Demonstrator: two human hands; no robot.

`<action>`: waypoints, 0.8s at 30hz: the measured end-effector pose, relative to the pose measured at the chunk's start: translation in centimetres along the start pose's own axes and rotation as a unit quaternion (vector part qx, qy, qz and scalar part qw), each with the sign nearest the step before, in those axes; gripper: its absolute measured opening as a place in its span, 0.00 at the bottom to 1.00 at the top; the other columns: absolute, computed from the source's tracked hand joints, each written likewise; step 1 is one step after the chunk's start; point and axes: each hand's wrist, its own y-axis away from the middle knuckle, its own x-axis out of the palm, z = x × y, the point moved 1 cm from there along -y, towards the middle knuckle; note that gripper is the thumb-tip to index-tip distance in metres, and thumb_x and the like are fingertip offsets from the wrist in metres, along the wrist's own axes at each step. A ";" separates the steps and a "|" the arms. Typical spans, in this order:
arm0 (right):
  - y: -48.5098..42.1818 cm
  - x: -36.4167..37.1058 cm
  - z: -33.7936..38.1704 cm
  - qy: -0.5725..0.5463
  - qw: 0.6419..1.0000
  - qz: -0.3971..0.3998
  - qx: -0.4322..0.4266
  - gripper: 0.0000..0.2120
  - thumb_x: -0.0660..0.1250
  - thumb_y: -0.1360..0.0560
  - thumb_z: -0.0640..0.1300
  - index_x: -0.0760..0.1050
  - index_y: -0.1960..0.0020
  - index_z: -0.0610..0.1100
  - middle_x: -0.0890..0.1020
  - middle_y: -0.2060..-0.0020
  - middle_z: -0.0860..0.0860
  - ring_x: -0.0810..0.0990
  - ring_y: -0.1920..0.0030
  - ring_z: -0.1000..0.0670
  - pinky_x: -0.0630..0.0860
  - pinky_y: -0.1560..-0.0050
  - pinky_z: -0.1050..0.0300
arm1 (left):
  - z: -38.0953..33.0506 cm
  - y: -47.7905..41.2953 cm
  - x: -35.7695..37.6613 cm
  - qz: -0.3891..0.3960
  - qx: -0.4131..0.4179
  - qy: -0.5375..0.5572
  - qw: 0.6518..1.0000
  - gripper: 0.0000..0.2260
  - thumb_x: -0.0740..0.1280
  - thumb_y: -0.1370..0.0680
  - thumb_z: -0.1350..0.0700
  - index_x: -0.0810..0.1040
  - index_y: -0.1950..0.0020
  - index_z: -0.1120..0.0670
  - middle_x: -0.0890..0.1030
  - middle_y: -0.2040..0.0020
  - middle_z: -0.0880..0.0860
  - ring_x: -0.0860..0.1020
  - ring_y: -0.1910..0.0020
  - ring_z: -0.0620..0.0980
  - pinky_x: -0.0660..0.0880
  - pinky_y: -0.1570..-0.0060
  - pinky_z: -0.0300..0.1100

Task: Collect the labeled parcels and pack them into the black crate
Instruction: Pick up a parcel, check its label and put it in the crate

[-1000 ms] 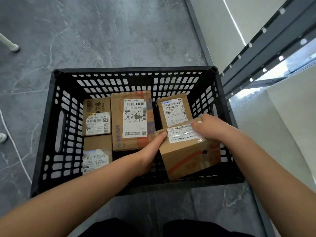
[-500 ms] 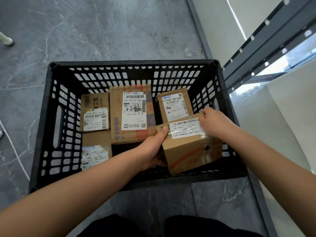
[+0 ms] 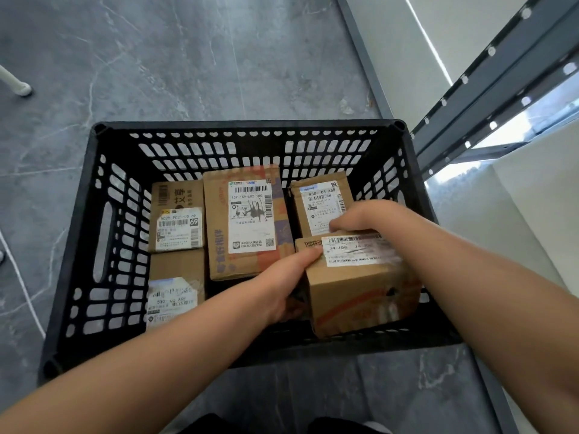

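Both hands, left hand (image 3: 283, 286) and right hand (image 3: 363, 216), grip the parcel (image 3: 360, 286) against the black crate (image 3: 219, 125)'s near-right wall.

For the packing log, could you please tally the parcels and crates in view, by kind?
Parcels: 5
Crate: 1
Total: 6

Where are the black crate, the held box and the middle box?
black crate (image 3: 250, 125): head view, far rim.
held box (image 3: 360, 299): head view, front face.
middle box (image 3: 252, 217): head view, white label.
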 end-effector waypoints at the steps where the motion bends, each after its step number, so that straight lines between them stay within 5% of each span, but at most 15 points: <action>1: -0.6 0.0 0.2 -0.017 1.000 0.018 0.013 0.24 0.64 0.26 0.57 0.71 0.36 0.44 0.78 0.50 0.47 0.78 0.52 0.46 0.74 0.47 0.49 | 0.1 0.0 -0.1 0.005 0.003 0.004 1.000 0.15 0.68 0.26 0.42 0.78 0.49 0.52 0.82 0.73 0.50 0.79 0.80 0.46 0.71 0.83 0.35; 3: -1.5 -0.1 1.1 -0.061 0.998 0.019 0.022 0.29 0.67 0.30 0.60 0.69 0.35 0.44 0.78 0.53 0.46 0.79 0.54 0.46 0.75 0.55 0.50 | 0.3 0.1 -0.2 0.013 0.015 0.018 1.000 0.15 0.68 0.26 0.43 0.79 0.47 0.53 0.83 0.71 0.50 0.78 0.80 0.45 0.70 0.83 0.34; 5: -2.7 0.2 2.3 -0.108 0.994 -0.016 0.009 0.44 0.70 0.34 0.63 0.56 0.27 0.45 0.74 0.42 0.43 0.75 0.42 0.41 0.74 0.45 0.45 | 0.5 0.2 -0.1 0.026 0.042 0.008 0.999 0.16 0.67 0.25 0.44 0.79 0.44 0.53 0.83 0.68 0.49 0.78 0.80 0.42 0.68 0.83 0.30; 8: -3.6 1.4 4.0 -0.162 0.981 -0.108 0.009 0.64 0.75 0.38 0.61 0.27 0.26 0.47 0.43 0.25 0.38 0.53 0.26 0.35 0.56 0.28 0.39 | 0.8 0.3 0.0 0.037 0.067 0.000 0.997 0.16 0.66 0.24 0.44 0.79 0.43 0.53 0.84 0.67 0.47 0.79 0.77 0.40 0.68 0.81 0.28; 11: -4.5 2.0 4.8 -0.125 0.984 -0.124 0.024 0.67 0.75 0.39 0.62 0.22 0.29 0.49 0.29 0.27 0.43 0.41 0.25 0.35 0.53 0.27 0.36 | 1.0 0.4 -0.3 0.035 0.077 0.009 0.996 0.16 0.66 0.24 0.45 0.80 0.43 0.54 0.86 0.58 0.49 0.83 0.67 0.43 0.72 0.74 0.31; 13: -4.8 1.9 5.1 -0.109 0.985 -0.133 0.025 0.67 0.75 0.41 0.64 0.24 0.28 0.48 0.33 0.26 0.43 0.46 0.25 0.35 0.59 0.29 0.37 | 1.1 0.5 -0.5 0.033 0.083 0.015 0.996 0.16 0.66 0.24 0.46 0.80 0.42 0.54 0.86 0.52 0.51 0.84 0.59 0.46 0.74 0.68 0.34; 15: -4.9 1.8 5.0 -0.122 0.980 -0.154 0.037 0.66 0.74 0.42 0.65 0.26 0.27 0.50 0.39 0.26 0.42 0.56 0.28 0.33 0.66 0.33 0.38 | 1.2 0.7 -0.5 0.030 0.088 0.016 0.996 0.16 0.66 0.24 0.45 0.80 0.42 0.54 0.86 0.52 0.51 0.83 0.61 0.46 0.73 0.70 0.33; 19: -5.0 1.5 4.1 -0.156 0.968 -0.184 0.071 0.62 0.71 0.40 0.68 0.30 0.26 0.51 0.45 0.27 0.40 0.60 0.31 0.32 0.68 0.37 0.40 | 1.1 0.8 -0.2 0.017 0.091 0.003 0.996 0.17 0.67 0.25 0.44 0.80 0.42 0.54 0.86 0.52 0.50 0.83 0.62 0.43 0.73 0.73 0.31; 24: -4.8 2.1 3.4 -0.155 0.966 -0.201 0.042 0.59 0.74 0.39 0.64 0.35 0.26 0.54 0.48 0.28 0.40 0.61 0.31 0.32 0.70 0.39 0.40 | 0.6 0.7 0.4 0.007 0.080 -0.015 0.997 0.16 0.67 0.25 0.45 0.80 0.46 0.56 0.82 0.73 0.47 0.76 0.81 0.40 0.66 0.82 0.28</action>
